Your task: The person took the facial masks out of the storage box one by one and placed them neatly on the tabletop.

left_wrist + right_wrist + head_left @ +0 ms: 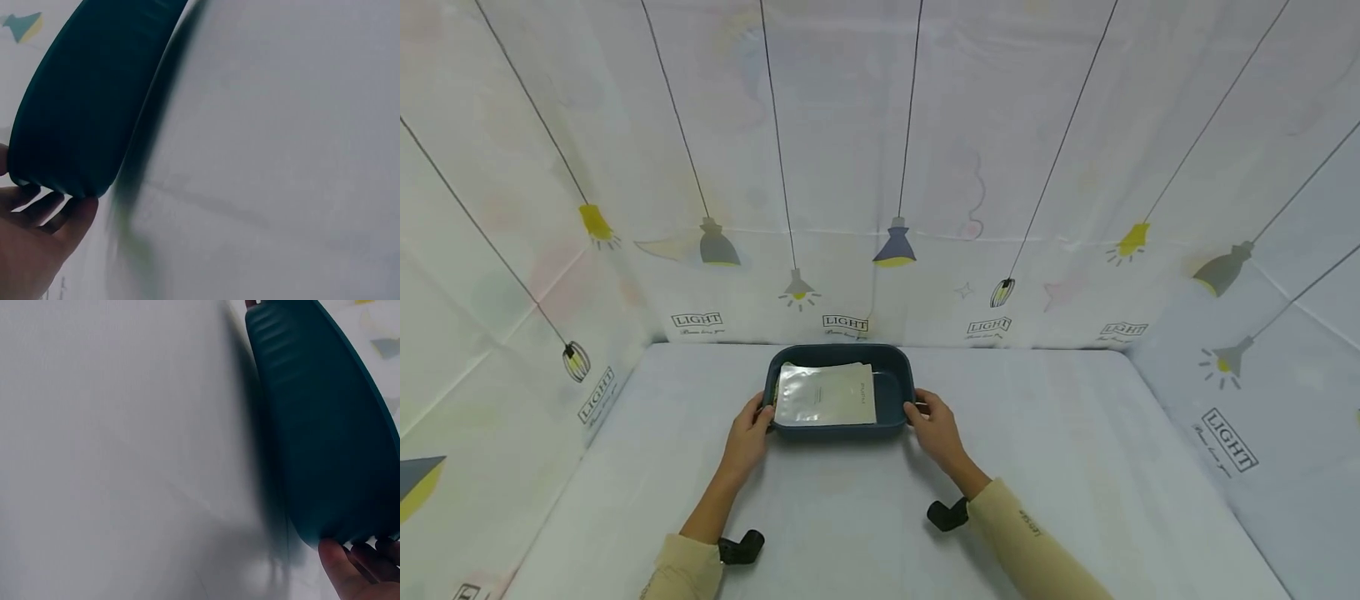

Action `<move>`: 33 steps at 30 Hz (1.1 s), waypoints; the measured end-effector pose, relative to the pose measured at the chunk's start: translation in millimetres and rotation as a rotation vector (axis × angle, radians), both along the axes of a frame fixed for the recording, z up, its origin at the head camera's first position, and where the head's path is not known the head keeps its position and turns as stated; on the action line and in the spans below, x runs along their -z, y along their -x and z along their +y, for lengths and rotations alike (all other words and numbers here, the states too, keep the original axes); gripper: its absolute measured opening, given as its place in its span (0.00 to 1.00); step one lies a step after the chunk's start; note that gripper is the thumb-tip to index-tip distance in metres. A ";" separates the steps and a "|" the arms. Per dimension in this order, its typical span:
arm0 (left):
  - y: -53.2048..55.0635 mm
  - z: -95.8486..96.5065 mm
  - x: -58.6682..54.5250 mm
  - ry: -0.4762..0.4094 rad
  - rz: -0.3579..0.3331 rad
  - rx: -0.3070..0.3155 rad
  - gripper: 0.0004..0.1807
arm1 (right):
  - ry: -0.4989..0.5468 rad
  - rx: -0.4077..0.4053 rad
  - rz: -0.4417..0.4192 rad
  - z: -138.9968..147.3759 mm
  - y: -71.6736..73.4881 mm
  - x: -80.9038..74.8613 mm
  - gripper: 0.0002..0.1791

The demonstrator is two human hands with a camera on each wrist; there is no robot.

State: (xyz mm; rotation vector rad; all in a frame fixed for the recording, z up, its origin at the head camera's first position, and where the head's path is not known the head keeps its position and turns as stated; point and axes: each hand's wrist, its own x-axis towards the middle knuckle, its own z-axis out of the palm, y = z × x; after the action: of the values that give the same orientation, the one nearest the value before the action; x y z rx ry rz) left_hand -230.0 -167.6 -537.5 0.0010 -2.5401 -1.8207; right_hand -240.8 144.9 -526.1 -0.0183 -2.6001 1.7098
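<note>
My fingers [81, 220] grip the tray [838, 432] at both short ends; its long axis goes left-right, just below mid-frame.

Tray [838, 432]: plain dark blue in the head view, deep teal in both wrist views. Packet [827, 396]: glossy pale silver-cream with small grey print. Tabletop [1037, 417]: white. Wall cloth [842, 167]: white, printed with lamps [895, 246] in yellow, grey and dark blue, some with yellow undersides, on thin black cords [911, 108]; faint pink and yellow patches tint the ground. Labels [845, 323]: "LIGHT" in black capitals, framed in black, dark script beneath. Sleeves [1037, 542]: pale beige, the right one dark-lettered. Wrist devices [947, 515]: black.
</note>
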 end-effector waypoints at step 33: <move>-6.1 -55.7 4.2 0.007 -0.060 0.006 0.31 | -0.074 -0.114 0.079 -46.0 -7.4 9.7 0.27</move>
State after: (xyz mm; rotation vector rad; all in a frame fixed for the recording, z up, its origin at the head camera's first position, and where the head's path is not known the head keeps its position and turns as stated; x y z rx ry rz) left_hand -223.9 -223.3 -541.7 0.0493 -2.5889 -1.8410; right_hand -233.3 98.8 -535.8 0.1989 -2.6515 1.6104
